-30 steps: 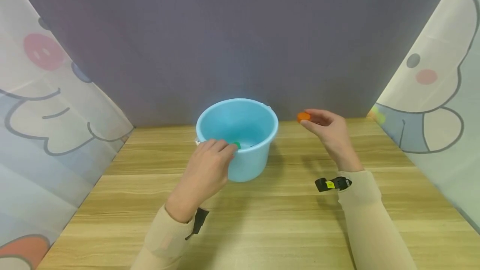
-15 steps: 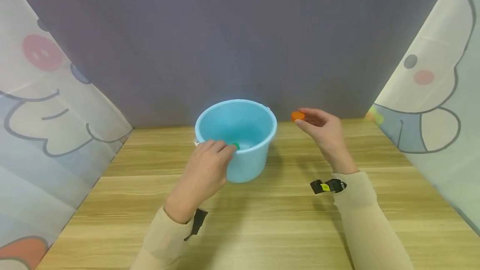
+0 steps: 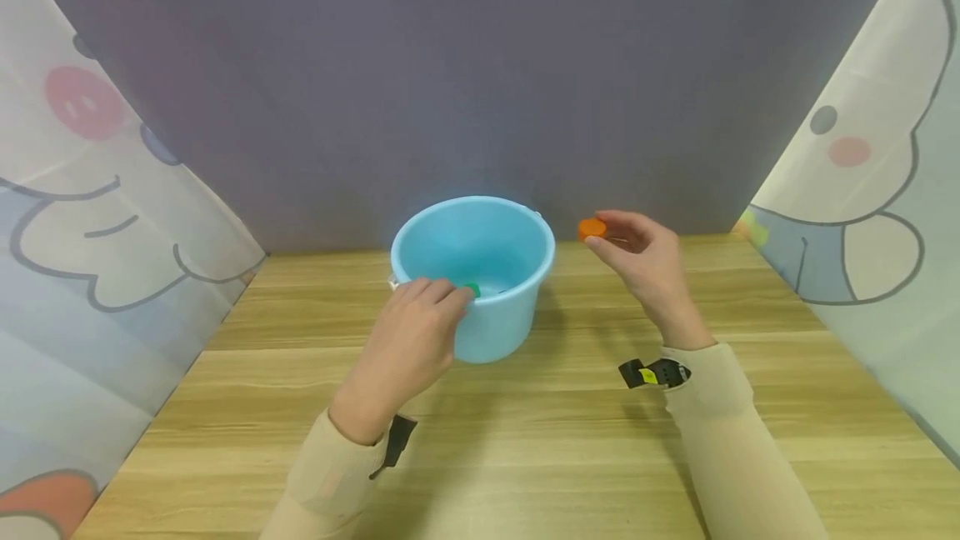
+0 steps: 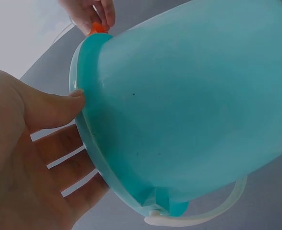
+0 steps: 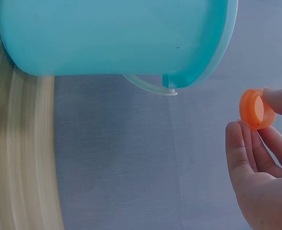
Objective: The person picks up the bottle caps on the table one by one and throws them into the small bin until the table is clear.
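A light blue bucket (image 3: 498,327) stands upright on the table. My left hand (image 3: 412,332) grips its near rim, thumb outside and fingers over the inner side, as the left wrist view shows. Just past those fingers, inside the bucket, a small green thing (image 3: 472,290) shows in part. To the right of the bucket my right hand (image 3: 648,261) pinches an orange bottle cap (image 3: 592,228) between thumb and fingers, up off the table. Seen from the right wrist, the hollow, threaded side of the orange cap (image 5: 257,110) is visible.
A white bucket handle (image 4: 198,218) hangs at the side. The wood-grain table (image 3: 600,457) ends at a dark grey panel (image 3: 480,82) behind the bucket. Printed cartoon curtains (image 3: 97,215) flank it left and right. A dark spot lies on the bucket's floor.
My right hand has moved a little to the left with the orange bottle cap, closer to the bucket. The left hand keeps its place on the rim.
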The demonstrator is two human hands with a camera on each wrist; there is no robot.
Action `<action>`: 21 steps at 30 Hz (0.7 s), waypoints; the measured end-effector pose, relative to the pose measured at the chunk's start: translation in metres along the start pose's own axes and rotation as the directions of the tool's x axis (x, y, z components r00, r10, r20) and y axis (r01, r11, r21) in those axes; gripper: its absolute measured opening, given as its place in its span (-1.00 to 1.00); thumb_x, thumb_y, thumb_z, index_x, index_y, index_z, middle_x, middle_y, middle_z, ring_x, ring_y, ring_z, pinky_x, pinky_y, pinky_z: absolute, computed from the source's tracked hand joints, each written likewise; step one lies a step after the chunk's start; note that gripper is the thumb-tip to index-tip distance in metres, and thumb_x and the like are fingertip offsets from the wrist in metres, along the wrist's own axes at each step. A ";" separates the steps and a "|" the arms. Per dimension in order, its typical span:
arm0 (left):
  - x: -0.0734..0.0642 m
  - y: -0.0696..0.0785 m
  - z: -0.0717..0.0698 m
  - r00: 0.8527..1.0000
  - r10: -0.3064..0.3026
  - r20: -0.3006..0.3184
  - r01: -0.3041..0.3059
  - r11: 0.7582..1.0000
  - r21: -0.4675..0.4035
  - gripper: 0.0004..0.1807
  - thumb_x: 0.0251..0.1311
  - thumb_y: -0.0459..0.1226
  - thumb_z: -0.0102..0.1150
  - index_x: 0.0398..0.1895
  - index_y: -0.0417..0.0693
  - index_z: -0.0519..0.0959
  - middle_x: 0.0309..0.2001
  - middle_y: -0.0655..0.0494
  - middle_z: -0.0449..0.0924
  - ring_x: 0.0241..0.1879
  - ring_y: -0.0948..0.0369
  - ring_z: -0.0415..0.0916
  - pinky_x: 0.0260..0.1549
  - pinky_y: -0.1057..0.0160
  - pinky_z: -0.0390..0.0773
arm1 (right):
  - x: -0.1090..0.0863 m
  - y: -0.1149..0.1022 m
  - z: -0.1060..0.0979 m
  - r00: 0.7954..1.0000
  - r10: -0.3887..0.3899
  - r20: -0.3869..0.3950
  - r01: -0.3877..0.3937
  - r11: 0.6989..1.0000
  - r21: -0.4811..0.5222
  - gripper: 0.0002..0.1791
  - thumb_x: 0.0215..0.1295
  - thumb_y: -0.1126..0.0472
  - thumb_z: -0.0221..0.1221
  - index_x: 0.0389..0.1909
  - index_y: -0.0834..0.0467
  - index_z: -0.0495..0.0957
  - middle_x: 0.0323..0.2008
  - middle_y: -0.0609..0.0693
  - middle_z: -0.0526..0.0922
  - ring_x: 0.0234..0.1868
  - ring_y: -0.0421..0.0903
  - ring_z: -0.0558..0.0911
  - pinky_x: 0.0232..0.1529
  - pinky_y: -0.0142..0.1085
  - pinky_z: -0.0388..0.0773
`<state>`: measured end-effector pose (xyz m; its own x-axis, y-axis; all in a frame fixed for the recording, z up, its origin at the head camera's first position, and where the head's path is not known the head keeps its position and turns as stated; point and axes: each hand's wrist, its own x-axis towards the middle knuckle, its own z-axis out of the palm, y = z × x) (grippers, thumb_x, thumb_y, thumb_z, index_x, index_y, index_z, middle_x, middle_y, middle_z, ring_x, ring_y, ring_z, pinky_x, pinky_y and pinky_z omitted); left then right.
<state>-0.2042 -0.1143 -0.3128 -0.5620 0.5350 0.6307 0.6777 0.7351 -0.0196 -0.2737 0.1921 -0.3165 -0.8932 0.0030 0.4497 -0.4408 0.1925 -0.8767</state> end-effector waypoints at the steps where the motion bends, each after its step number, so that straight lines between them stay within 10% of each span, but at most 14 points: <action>1: 0.000 0.000 0.000 1.000 -0.001 0.001 0.001 1.000 0.003 -0.78 0.17 -0.52 0.23 -0.14 -0.19 0.67 -0.29 0.01 0.66 -0.31 0.04 0.52 -0.29 0.13 0.53 | 0.000 -0.001 0.000 1.000 -0.003 -0.003 0.003 1.000 0.001 -0.53 0.31 0.24 0.36 0.20 0.30 0.57 -0.03 0.00 0.69 -0.05 -0.15 0.68 -0.01 -0.44 0.60; 21: -0.001 0.001 -0.002 1.000 -0.013 0.022 0.013 1.000 0.005 -0.78 0.18 -0.51 0.25 -0.12 -0.19 0.67 -0.27 -0.01 0.67 -0.27 0.02 0.55 -0.22 0.09 0.55 | -0.006 -0.016 0.009 0.998 -0.060 -0.004 0.060 0.997 -0.048 -0.54 0.31 0.23 0.36 0.17 0.33 0.58 0.00 0.07 0.70 -0.06 -0.16 0.69 -0.01 -0.43 0.61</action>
<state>-0.2026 -0.1147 -0.3120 -0.5813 0.5344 0.6136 0.6680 0.7440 -0.0150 -0.2621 0.1802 -0.3064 -0.8648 -0.0050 0.5021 -0.4886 0.2388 -0.8392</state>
